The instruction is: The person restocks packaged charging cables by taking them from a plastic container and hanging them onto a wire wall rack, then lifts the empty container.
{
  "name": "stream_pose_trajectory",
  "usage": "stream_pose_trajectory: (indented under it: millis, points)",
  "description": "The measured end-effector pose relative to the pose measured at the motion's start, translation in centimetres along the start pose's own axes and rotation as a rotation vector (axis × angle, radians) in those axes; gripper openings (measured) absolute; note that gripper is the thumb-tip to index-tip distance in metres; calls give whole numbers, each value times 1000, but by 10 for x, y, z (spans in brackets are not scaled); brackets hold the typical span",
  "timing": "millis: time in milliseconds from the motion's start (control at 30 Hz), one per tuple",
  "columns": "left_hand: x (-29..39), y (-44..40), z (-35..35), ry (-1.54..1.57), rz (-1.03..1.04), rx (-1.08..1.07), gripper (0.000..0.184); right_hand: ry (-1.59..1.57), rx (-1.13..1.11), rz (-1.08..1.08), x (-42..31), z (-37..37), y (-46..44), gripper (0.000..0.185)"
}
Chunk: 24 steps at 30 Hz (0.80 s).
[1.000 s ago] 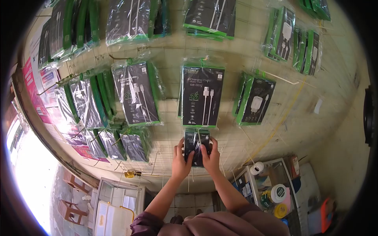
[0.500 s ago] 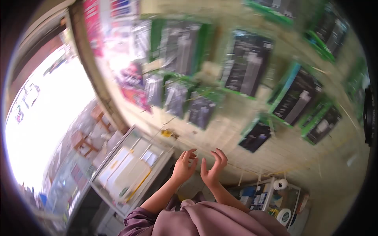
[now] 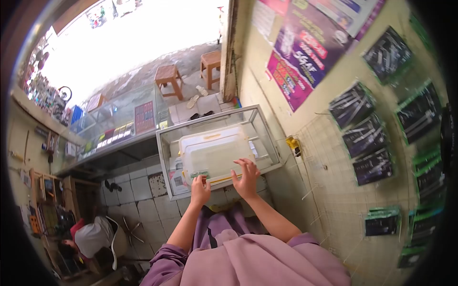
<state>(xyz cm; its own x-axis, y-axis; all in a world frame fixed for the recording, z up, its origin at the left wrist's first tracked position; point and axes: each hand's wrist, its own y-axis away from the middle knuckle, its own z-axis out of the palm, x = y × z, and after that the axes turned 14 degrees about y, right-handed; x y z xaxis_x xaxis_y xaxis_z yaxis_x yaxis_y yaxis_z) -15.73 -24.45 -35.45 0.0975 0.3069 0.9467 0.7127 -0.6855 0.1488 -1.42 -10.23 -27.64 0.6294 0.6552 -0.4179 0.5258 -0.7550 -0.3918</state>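
A white plastic box with a lid (image 3: 217, 155) lies on a glass display case (image 3: 174, 190) in front of me. At the box's near left corner is my left hand (image 3: 200, 190), fingers apart and nothing visible in it, beside a small green packet (image 3: 199, 174). My right hand (image 3: 246, 178) is over the box's near right part, with its fingers spread and empty. Whether either hand touches the box is unclear.
Packaged accessories (image 3: 372, 138) hang from the wall grid at right, near posters (image 3: 305, 52). Farther left stands a long glass counter (image 3: 124, 128). Two brown stools (image 3: 167, 76) are by the doorway. A person (image 3: 93, 238) sits at lower left.
The view has swung left from the hanging packages to the display case. My hands have let go of the small black package on the wall and are now over the white box.
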Motion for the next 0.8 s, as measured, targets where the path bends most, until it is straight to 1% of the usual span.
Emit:
stream_pose_trajectory:
  millis: [33, 100, 133, 167, 200, 233, 267, 300, 367, 400, 467, 500, 567, 600, 667, 700, 767, 800]
  points:
    - [-10, -8, -5, -52, 10, 28, 26, -8, -26, -13, -3, 23, -1, 38]
    - [-31, -24, -9, -66, -16, 74, 27, -13, -245, -132, -4, 66, -3, 35]
    - [-42, -31, -9, -148, 19, 92, 28, -15, -257, -146, -7, 88, -4, 25]
    - [-53, -41, -9, -233, 56, 106, 29, -20, -275, -159, -6, 110, -7, 25]
    - [-59, -46, -7, -231, 35, 115, 29, -49, -413, -193, -2, 131, -7, 22]
    - [-63, -52, -5, -288, -13, 64, 32, -78, -550, -223, 2, 151, -6, 19]
    - [-66, -58, -3, -344, -60, 10, 35, -72, -583, -246, 5, 172, -7, 14]
    - [-69, -63, 0, -344, -79, 14, 35, -77, -600, -249, 6, 187, -9, 14]
    - [-74, -70, 5, -441, -180, -46, 39, -4, -846, -261, 8, 214, -12, 16]
    - [-74, -72, 6, -443, -195, -45, 39, -9, -861, -262, 10, 226, -11, 16]
    - [-72, -79, 8, -409, -280, -90, 43, 115, -897, -319, 16, 248, -11, 17]
    - [-75, -82, 8, -407, -291, -89, 43, 114, -907, -321, 19, 256, -13, 17]
    - [-80, -87, 9, -355, -180, -21, 46, 47, -914, -262, 24, 271, -19, 21]
    - [-82, -90, 9, -356, -185, -21, 46, 44, -918, -262, 27, 278, -20, 21]
    - [-83, -98, 9, -295, -69, 13, 50, -231, -827, -152, 32, 289, -22, 27]
    - [-84, -100, 9, -296, -68, 11, 50, -232, -826, -150, 30, 286, -24, 27]
    - [-86, -107, 11, -279, -36, 47, 54, -226, -728, -226, 22, 273, -29, 29]
    - [-88, -109, 13, -279, -31, 44, 54, -226, -724, -224, 25, 280, -27, 29]
